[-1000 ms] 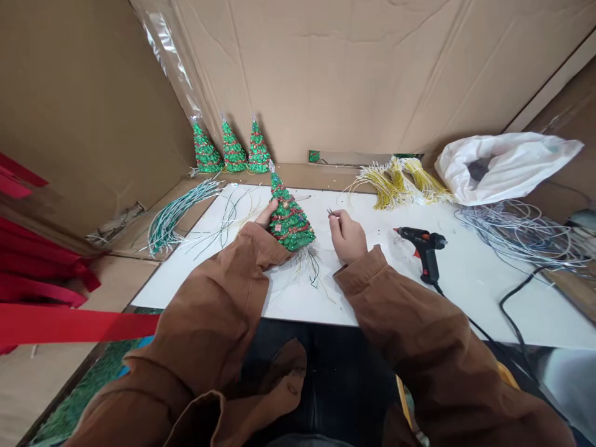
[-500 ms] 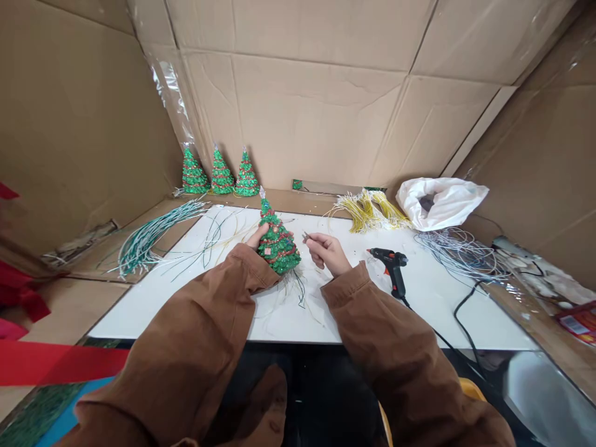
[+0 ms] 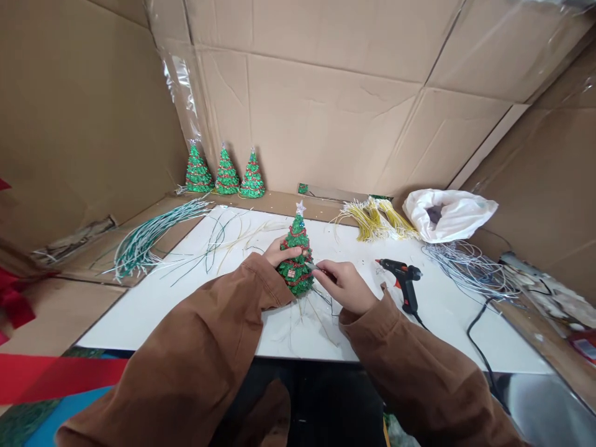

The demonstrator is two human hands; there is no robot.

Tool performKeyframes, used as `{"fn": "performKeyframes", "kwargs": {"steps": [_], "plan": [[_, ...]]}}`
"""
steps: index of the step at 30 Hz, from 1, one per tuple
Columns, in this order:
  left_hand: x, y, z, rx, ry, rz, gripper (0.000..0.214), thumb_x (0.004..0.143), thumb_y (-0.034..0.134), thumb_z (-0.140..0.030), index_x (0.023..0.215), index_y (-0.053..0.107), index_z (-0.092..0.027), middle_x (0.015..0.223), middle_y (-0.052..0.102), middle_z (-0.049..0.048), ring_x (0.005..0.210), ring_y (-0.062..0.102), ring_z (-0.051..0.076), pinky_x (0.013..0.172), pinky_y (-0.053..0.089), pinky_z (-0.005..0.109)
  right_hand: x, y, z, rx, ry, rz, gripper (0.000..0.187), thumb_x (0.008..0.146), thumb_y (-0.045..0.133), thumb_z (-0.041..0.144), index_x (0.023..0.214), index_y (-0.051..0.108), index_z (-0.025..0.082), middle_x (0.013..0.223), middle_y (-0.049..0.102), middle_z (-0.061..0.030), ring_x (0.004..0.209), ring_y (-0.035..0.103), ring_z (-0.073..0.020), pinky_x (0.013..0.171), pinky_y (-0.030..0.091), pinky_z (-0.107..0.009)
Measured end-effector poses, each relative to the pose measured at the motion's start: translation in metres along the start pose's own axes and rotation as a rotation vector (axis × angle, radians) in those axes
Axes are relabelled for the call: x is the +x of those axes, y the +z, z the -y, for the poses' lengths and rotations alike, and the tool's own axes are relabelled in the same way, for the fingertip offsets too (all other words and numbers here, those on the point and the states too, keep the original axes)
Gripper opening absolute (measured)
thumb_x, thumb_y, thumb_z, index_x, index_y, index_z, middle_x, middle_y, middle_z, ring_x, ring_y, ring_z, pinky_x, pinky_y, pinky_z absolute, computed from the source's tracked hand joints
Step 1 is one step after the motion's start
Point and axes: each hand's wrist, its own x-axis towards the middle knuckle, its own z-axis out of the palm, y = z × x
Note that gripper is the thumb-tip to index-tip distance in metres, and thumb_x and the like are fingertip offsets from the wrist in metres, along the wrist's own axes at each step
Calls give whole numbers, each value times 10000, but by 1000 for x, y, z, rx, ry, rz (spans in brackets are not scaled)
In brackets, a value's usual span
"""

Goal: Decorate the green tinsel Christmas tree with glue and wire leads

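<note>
A small green glittery Christmas tree (image 3: 296, 256) with red garland and a pale star on top stands upright on the white board (image 3: 195, 298). My left hand (image 3: 279, 253) is wrapped round its left side. My right hand (image 3: 343, 285) is closed in a pinch on a small thin metal tool (image 3: 313, 267), whose tip touches the tree's right side. Thin wires spread out from under the tree's base onto the board. Both arms wear brown sleeves.
Three more small trees (image 3: 226, 172) stand at the back left. A green-white wire bundle (image 3: 149, 234) lies left, yellow wires (image 3: 375, 218) and a white plastic bag (image 3: 449, 214) at the back right, a black glue gun (image 3: 403, 279) and grey wires (image 3: 470, 267) right. Cardboard walls surround.
The tree went from tilted to upright and a little to the right. My right hand moved in with the tool until its tip met the tree. The view shifted.
</note>
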Motion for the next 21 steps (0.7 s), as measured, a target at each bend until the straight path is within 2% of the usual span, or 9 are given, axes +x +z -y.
{"fn": "performKeyframes", "kwargs": {"steps": [6,10,14,18,21], "plan": [[3,0,3,37,-11,16,358,596,771,-315,841,584,-133,759,630,30,692,601,151,668,488,285,-5,-4,12,-363,54,170,296,884,415,338,711,584,167,563,565,-8,526,472,-103,547,250,-233],[6,-1,7,52,-24,14,410,565,785,-338,849,577,-129,753,630,32,692,614,166,677,502,316,-3,-4,15,-549,116,184,323,902,374,356,753,599,179,658,652,-44,621,587,-145,558,254,-251],[7,1,8,108,4,-27,439,558,784,-384,846,569,-133,761,631,36,715,621,176,697,506,332,-1,-1,25,-692,151,208,337,921,330,350,849,617,188,771,696,-81,703,644,-201,545,260,-271],[9,2,12,239,45,-63,482,551,782,-397,899,568,-140,779,636,31,711,615,168,718,500,328,3,4,38,-823,134,283,284,886,337,190,883,615,132,796,690,-149,710,655,-244,521,272,-287],[10,-1,18,318,88,-84,534,548,776,-420,960,565,-152,865,653,46,748,615,173,740,496,322,9,4,36,-804,113,319,260,839,373,131,896,625,103,812,686,-164,708,644,-236,526,281,-286]]}}
